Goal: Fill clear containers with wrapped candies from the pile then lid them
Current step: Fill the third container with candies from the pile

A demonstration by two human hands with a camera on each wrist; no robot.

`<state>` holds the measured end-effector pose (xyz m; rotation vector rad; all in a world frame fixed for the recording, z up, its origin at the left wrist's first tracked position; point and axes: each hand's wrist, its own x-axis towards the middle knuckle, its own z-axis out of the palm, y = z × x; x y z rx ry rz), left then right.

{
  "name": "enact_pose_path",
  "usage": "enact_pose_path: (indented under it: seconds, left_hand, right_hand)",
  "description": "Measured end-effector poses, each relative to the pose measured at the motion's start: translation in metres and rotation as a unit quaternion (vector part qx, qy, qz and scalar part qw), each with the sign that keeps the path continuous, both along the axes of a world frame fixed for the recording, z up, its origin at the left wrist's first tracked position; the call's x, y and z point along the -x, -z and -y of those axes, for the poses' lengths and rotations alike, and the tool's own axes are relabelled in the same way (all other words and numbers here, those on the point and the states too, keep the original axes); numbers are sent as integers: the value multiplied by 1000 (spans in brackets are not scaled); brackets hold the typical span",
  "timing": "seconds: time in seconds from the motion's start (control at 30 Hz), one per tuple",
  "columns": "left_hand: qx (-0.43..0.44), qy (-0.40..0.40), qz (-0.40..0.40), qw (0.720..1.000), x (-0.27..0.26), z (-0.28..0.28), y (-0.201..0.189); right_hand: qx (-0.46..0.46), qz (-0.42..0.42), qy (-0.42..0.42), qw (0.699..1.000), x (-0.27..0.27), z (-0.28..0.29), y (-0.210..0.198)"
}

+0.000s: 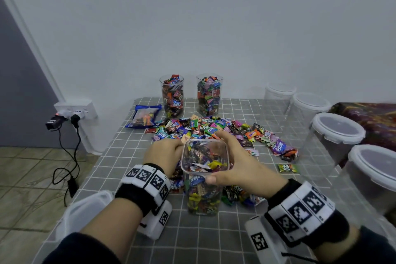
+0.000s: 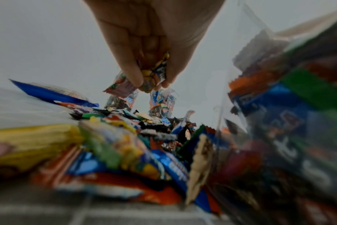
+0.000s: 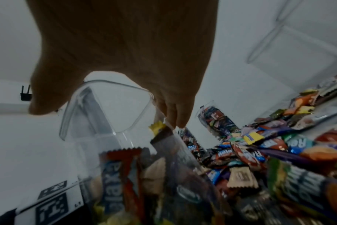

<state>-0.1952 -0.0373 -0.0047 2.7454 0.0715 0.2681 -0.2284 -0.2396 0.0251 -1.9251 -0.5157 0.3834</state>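
Three clear containers [image 1: 204, 178] are holding candies: two are standing filled at the far edge of the table [image 1: 120, 156], one is sitting near, mostly full. Right hand [image 1: 237, 163] is wrapping thumb and fingers round the near container's rim. Left hand [image 2: 154, 45] is pinching what look like two wrapped candies [image 2: 154, 76] just left of it, though blur is making the count unsure. One pile [image 1: 214, 128] is lying between. Four lidded empty containers [image 1: 336, 133] are lining the right side.

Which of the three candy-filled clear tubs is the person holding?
The near container, gripped at its rim by the right hand. The other two filled containers stand untouched by the wall.
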Motion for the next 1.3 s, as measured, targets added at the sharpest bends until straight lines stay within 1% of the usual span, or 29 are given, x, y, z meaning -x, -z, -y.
enact_pose_path:
  seconds: [0.17, 0.37, 0.6, 0.67, 0.83, 0.97, 1.03, 1.13, 1.3]
  left_hand:
    - [51, -24, 33, 998, 4, -10, -1]
    - [60, -3, 67, 996, 12, -8, -9]
    - [96, 36, 157, 982, 21, 1, -51]
    - [101, 60, 168, 979, 26, 5, -65]
    - [124, 145, 149, 970, 40, 18, -86]
    - [180, 204, 63, 960, 42, 24, -86]
    - [161, 218, 32, 962, 42, 26, -85]
    - [110, 226, 13, 968, 43, 27, -83]
    - [117, 232, 5, 966, 44, 27, -82]
  right_hand:
    - [-29, -21, 16, 999, 1, -2, 4]
    - [-51, -26, 21, 998, 2, -4, 4]
    - [-58, -29, 23, 998, 1, -3, 6]
    - [-58, -32, 21, 998, 2, -4, 5]
    - [-59, -31, 19, 998, 3, -4, 4]
    - [-64, -28, 13, 997, 5, -2, 3]
    - [-73, -29, 10, 997, 5, -2, 4]
    - [-80, -41, 6, 996, 4, -2, 5]
    - [-74, -37, 12, 996, 2, -2, 8]
